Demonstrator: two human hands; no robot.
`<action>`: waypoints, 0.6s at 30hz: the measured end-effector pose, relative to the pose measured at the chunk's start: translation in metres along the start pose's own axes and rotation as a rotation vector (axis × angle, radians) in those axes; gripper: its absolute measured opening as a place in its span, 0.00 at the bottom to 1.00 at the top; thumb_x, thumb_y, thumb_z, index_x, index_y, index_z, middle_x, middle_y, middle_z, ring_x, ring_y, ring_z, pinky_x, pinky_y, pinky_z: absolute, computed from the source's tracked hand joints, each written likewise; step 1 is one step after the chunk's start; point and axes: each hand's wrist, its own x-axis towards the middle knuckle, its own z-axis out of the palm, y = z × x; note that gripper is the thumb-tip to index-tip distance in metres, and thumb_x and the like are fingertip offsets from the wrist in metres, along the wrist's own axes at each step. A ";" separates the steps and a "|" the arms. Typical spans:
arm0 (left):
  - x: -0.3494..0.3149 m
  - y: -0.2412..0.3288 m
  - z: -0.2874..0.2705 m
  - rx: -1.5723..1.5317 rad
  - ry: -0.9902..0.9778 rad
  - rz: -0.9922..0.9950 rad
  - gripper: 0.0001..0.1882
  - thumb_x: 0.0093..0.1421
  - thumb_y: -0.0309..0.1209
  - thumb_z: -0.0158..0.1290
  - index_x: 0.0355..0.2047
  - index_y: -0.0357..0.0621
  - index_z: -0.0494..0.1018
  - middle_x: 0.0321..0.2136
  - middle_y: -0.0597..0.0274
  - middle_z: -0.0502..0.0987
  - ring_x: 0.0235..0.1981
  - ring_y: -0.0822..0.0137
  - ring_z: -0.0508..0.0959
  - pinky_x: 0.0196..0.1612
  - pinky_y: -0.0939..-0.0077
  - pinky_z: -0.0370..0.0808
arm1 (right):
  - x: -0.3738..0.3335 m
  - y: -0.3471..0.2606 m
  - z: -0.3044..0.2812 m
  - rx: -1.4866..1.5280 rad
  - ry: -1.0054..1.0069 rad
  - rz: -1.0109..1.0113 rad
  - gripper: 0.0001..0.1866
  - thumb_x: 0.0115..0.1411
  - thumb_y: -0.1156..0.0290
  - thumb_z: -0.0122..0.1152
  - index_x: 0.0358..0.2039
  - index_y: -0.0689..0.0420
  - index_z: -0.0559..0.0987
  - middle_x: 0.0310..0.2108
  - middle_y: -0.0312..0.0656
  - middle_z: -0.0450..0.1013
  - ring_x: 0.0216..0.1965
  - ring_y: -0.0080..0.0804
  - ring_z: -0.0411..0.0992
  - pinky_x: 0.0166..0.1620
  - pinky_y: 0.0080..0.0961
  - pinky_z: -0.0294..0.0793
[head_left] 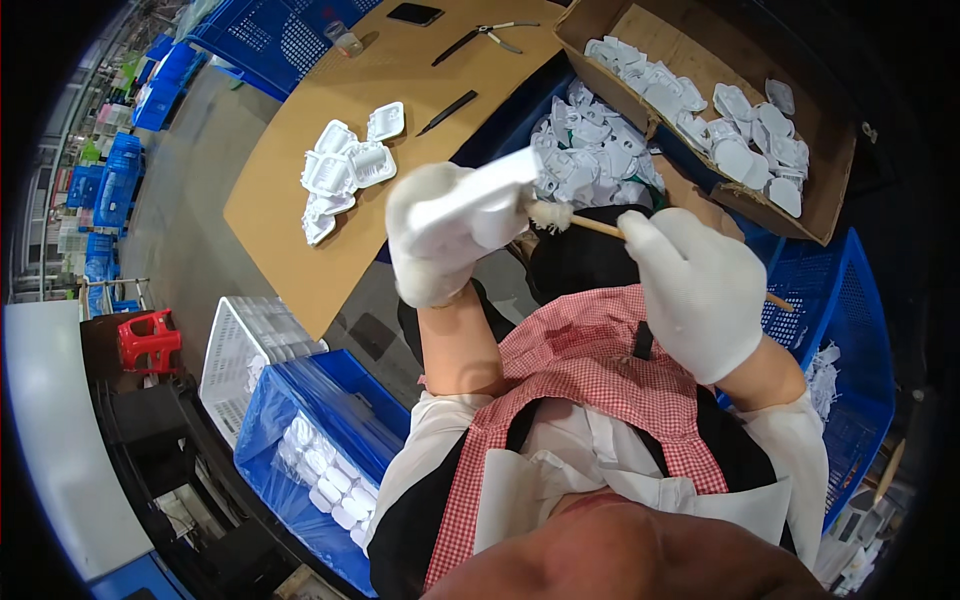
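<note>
My left hand [418,225], in a white glove, grips a white molded plastic part [495,195] tilted in front of my chest; motion blurs both a little. My right hand [702,290], gloved too, is closed round the wooden handle of a brush [600,228]. Its fluffy whitish head is at the part's right end; whether they touch I cannot tell. On the brown tabletop [290,205], left of my hands, lies a small group of white plastic parts [340,165]. A black pen-like tool [447,112] rests near them.
Ahead right stands a cardboard box [835,190] of white pieces, beside a blue bin of more pieces [590,150]. Pliers [485,38] and a phone [415,14] lie on the table. A lined blue crate [265,425] holds stacked parts at lower left; another blue crate [865,330] is right.
</note>
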 end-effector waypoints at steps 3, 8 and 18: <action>0.010 0.000 -0.005 0.170 -0.354 0.049 0.37 0.39 0.51 0.64 0.38 0.26 0.72 0.31 0.47 0.74 0.30 0.61 0.75 0.31 0.72 0.71 | 0.005 -0.005 0.001 -0.103 -0.052 0.016 0.15 0.47 0.79 0.57 0.38 0.58 0.76 0.26 0.41 0.69 0.23 0.37 0.71 0.25 0.28 0.69; 0.013 -0.005 -0.008 -0.116 -0.427 0.069 0.35 0.44 0.49 0.62 0.43 0.32 0.70 0.33 0.47 0.73 0.31 0.58 0.76 0.32 0.69 0.73 | 0.018 0.027 0.006 0.070 -0.275 -0.071 0.06 0.47 0.76 0.55 0.28 0.54 0.74 0.21 0.40 0.69 0.24 0.40 0.71 0.27 0.31 0.69; 0.014 -0.007 0.003 -0.334 -0.219 0.145 0.35 0.49 0.49 0.60 0.52 0.41 0.66 0.36 0.50 0.72 0.38 0.56 0.75 0.38 0.61 0.75 | 0.002 0.018 -0.006 0.188 0.020 0.125 0.08 0.51 0.79 0.57 0.32 0.54 0.76 0.21 0.41 0.69 0.24 0.41 0.72 0.25 0.31 0.69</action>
